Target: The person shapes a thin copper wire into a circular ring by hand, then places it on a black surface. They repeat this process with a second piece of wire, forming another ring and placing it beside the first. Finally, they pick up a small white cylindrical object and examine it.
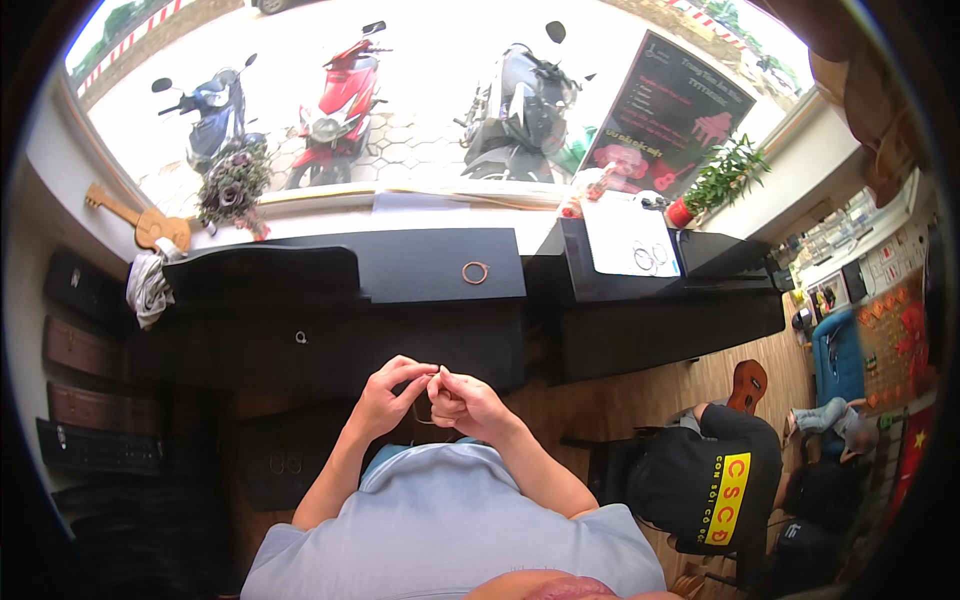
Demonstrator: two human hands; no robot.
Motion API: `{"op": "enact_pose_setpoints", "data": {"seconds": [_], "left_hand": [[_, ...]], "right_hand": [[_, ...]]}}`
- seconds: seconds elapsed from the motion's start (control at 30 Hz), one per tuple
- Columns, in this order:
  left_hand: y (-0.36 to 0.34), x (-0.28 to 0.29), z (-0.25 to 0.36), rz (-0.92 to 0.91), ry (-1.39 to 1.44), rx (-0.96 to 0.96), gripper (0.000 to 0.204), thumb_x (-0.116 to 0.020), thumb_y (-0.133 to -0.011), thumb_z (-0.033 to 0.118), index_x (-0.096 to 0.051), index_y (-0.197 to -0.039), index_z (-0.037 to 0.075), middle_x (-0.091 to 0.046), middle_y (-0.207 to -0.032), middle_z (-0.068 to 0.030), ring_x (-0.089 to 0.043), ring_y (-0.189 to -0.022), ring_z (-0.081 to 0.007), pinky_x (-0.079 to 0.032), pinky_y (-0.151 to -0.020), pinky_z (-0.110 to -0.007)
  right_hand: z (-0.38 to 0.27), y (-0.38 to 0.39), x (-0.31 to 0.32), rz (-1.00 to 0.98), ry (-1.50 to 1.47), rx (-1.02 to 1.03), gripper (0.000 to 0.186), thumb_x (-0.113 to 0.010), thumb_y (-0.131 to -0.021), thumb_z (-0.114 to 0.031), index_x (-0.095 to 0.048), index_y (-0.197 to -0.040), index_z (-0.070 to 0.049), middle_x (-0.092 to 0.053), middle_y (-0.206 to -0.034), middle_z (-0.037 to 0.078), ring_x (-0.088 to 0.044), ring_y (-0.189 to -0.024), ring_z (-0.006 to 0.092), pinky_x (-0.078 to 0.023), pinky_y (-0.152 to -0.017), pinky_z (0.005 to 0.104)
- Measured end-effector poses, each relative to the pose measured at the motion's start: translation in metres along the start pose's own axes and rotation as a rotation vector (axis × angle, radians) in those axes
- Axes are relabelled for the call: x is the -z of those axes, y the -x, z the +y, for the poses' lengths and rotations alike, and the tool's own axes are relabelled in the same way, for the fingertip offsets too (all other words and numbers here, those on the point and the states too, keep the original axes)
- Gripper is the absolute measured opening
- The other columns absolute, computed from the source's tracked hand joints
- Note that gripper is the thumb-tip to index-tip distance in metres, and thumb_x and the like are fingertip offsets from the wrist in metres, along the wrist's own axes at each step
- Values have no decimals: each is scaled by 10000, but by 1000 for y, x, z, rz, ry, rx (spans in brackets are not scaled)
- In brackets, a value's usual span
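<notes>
**A:** Both hands up in front of the chest, over a pale blue shirt (450,530). Left hand (385,395) curled, thumb and forefinger pinched narrow on a thin wire (420,408).

**B:** Right hand (465,403) meeting it fingertip to fingertip, also pinched tight on that wire. Looks like a thin loop hanging below the fingers (too fine to say more).

**A:** Wire well short of the piano, held in the air between the two hands, just in front of the dark piano front (340,345).

**B:** Up on the black piano top (400,262), a small coppery ring of coiled wire (475,272) lying flat near the right edge, well apart from the hands.

**A:** Further right, a second black piano (660,300) with a white sheet (625,235) on its top, two more wire coils (650,258) resting near the sheet's lower right corner.

**B:** Far left end of the sill, a small ukulele (140,222) lying tilted, a grey cloth (150,285) hanging below it, a bunch of purplish flowers (232,185) just beside.

**A:** Behind the glass, three parked scooters (340,100). Right of the sill, a red pot with a green plant (715,180).

**B:** Lower right, another person in a black shirt (705,480), seated, with a brown ukulele (748,385) at the shoulder.
</notes>
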State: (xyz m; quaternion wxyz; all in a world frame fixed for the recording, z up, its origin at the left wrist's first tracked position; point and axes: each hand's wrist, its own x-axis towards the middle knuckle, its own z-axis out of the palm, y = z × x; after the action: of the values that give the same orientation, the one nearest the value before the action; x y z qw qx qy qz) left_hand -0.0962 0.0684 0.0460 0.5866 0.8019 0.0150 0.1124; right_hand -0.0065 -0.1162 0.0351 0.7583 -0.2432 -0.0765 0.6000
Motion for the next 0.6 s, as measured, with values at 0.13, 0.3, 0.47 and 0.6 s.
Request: {"op": "enact_pose_setpoints", "data": {"seconds": [0.13, 0.3, 0.47, 0.6], "left_hand": [[2, -10, -21, -20, 348, 276, 203, -654, -1044, 125, -753, -1187, 22, -688, -937, -20, -637, -711, -76, -524, -639, -237], [3, -14, -22, 67, 253, 329, 256, -652, -1043, 135, -745, -1265, 48, -680, -794, -10, -575, -638, -58, -482, -569, -240], [1, -25, -3, -61, -94, 146, 195, -690, -988, 120, -767, -1145, 33, -726, -809, -119, -675, -668, -203, -528, -620, -338], [1, -31, -2, -249, -177, 86, 119, -687, -947, 94, -732, -1032, 23, -722, -839, -183, -701, -719, -354, -557, -655, -414]], "right_hand": [[-3, 6, 5, -44, -118, 53, 434, -416, -1146, -378, -660, -1100, -21, -377, -722, -41, -320, -594, 84, -362, -565, 252], [-11, 6, -4, 17, -231, 291, 425, -420, -1149, -331, -658, -1237, 10, -515, -820, 5, -391, -621, 91, -409, -568, 244], [-11, 1, -15, 224, 234, 572, 383, -454, -1144, -277, -662, -1242, 29, -685, -1031, 88, -660, -864, 151, -556, -767, 275], [-10, -3, -17, 345, 1111, 803, 283, -511, -1117, -170, -659, -1221, 47, -732, -1136, 141, -735, -1043, 246, -597, -894, 326]]}}
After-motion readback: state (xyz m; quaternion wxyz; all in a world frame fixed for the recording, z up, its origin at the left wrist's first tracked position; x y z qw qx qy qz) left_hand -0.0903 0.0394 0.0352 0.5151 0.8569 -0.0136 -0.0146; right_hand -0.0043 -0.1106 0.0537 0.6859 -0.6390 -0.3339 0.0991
